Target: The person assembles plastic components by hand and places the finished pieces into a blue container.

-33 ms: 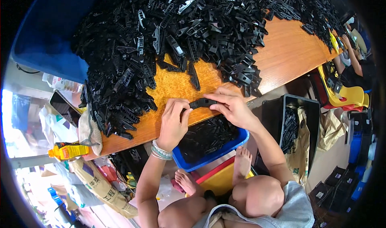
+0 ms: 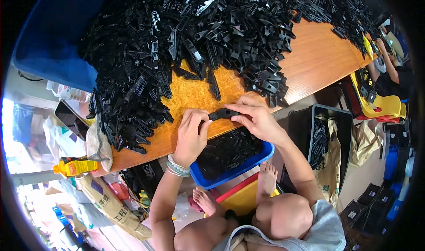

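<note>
Between my two hands is a long black plastic part, held level just above the near edge of the wooden table. My left hand pinches its left end with thumb and fingers. At its right end, my right hand grips it between thumb and forefinger. My fingers hide both ends. Beyond my hands spreads a large heap of similar black plastic parts, with shorter angular pieces on its right side. Below the table edge, under my hands, sits a blue bin with many black parts inside.
A black crate with black parts and brown paper stands right of my knees. A yellow bottle, a cloth and a phone-like dark slab are at the left. Another person sits at the far right near a yellow chair.
</note>
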